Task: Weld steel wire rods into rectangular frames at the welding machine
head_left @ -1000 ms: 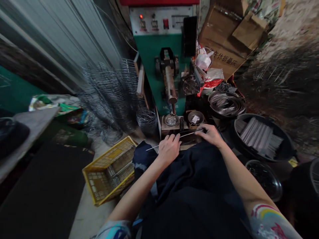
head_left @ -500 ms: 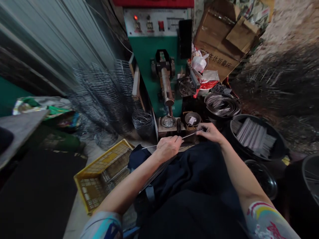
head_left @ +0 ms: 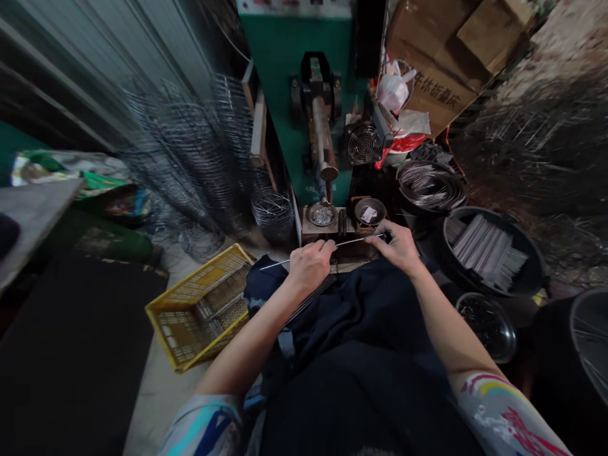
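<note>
A thin metal rod (head_left: 351, 241) lies almost level in front of a green machine (head_left: 304, 101). My left hand (head_left: 308, 266) is closed around the rod's left part, and a bundle of more rods (head_left: 308, 301) runs back from under that hand across my dark lap. My right hand (head_left: 399, 247) pinches the rod's right end. Just beyond the rod sit a small dish of shiny metal bits (head_left: 323, 215) under the machine's vertical ram (head_left: 325, 142) and a second small dish (head_left: 370, 210) with a pale scrap in it.
A yellow plastic crate (head_left: 204, 307) stands at lower left, stacks of wire frames (head_left: 199, 164) behind it. To the right are a black tub of silvery rods (head_left: 489, 250), a bowl of wire coils (head_left: 430, 187), a round dark basin (head_left: 487, 323), a small fan (head_left: 363, 142) and cardboard boxes (head_left: 441, 50).
Both hands stay on the rod and have shifted slightly toward the machine; the camera tipped down, so the machine's control panel left the top of the view.
</note>
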Available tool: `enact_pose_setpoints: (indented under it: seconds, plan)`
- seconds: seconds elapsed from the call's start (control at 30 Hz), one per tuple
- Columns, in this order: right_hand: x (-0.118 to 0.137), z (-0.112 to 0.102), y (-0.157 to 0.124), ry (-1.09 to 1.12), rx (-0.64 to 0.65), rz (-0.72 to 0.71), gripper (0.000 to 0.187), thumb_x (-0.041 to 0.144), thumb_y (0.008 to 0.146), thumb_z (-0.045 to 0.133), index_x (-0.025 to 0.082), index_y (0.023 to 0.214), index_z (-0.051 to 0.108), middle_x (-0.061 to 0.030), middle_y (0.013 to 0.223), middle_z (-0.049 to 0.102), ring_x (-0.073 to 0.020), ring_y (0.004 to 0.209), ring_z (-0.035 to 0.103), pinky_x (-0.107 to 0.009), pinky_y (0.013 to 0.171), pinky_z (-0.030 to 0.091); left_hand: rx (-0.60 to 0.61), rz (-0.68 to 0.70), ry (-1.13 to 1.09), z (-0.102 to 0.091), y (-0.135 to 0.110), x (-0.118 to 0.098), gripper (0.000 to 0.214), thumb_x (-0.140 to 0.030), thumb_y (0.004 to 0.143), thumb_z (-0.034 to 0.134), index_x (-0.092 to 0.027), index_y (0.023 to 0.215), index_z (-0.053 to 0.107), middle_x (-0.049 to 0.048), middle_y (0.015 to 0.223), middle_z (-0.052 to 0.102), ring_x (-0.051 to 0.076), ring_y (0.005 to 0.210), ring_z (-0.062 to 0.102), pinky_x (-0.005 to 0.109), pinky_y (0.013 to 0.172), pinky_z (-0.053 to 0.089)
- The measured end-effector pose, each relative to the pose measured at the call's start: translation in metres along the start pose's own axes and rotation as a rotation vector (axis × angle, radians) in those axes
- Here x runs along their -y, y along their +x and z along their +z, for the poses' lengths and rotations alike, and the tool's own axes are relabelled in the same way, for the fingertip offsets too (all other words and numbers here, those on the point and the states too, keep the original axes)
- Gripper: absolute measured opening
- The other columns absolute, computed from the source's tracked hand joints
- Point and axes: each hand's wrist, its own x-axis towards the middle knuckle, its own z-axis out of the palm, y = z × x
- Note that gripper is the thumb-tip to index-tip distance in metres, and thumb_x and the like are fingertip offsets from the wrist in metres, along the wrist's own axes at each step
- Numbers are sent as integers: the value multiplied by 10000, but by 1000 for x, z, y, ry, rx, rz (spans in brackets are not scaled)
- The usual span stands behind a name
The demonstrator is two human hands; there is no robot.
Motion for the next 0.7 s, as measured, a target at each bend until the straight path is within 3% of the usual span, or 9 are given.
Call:
enact_pose_setpoints:
  seconds: [0.2, 0.3, 0.4, 0.53, 0.63, 0.7]
  plan:
    - [16, 8, -14, -112, -67, -54, 284, 428, 839, 689, 201, 723, 563, -11, 683, 605, -148, 613, 540, -273, 610, 396, -24, -34, -24, 9, -10, 3, 360, -350, 998, 377, -204, 1076, 697, 103, 797, 668, 219, 788, 614, 284, 649, 350]
    - [18, 12, -22, -113, -35, -49, 274, 415, 847, 683, 200, 716, 575, -4, 670, 604, -138, 591, 535, -267, 591, 392, -40, 12, -107, 6, -15, 16, 353, -375, 980, 435, -194, 1152, 685, 103, 822, 699, 216, 783, 640, 282, 678, 405]
    - [12, 10, -29, -83, 14, -45, 272, 414, 832, 699, 199, 702, 595, 12, 655, 601, -125, 573, 528, -256, 579, 392, -25, 38, -207, -6, -25, 47, 396, -439, 904, 581, -212, 1220, 653, 86, 948, 728, 216, 846, 665, 296, 763, 473]
    - [-5, 1, -37, -84, -49, -16, 265, 408, 813, 714, 194, 700, 606, 20, 649, 592, -122, 573, 526, -250, 566, 389, -24, -31, -256, -22, -52, 101, 640, -429, 805, 703, -238, 1384, 507, 63, 1055, 715, 236, 968, 659, 369, 895, 500]
    - [-13, -4, -43, -110, -91, -22, 258, 400, 816, 710, 194, 698, 610, 18, 643, 589, -129, 584, 539, -254, 575, 398, -68, -163, -273, -16, -75, 131, 615, -387, 828, 661, -197, 1390, 496, 100, 1133, 691, 241, 985, 658, 397, 897, 515]
    - [-13, -4, -47, -133, -105, -30, 255, 394, 816, 713, 192, 696, 613, 18, 637, 584, -129, 580, 538, -255, 571, 397, -74, -235, -307, -5, -86, 139, 566, -372, 840, 633, -166, 1357, 526, 110, 1117, 698, 237, 945, 667, 390, 861, 530]
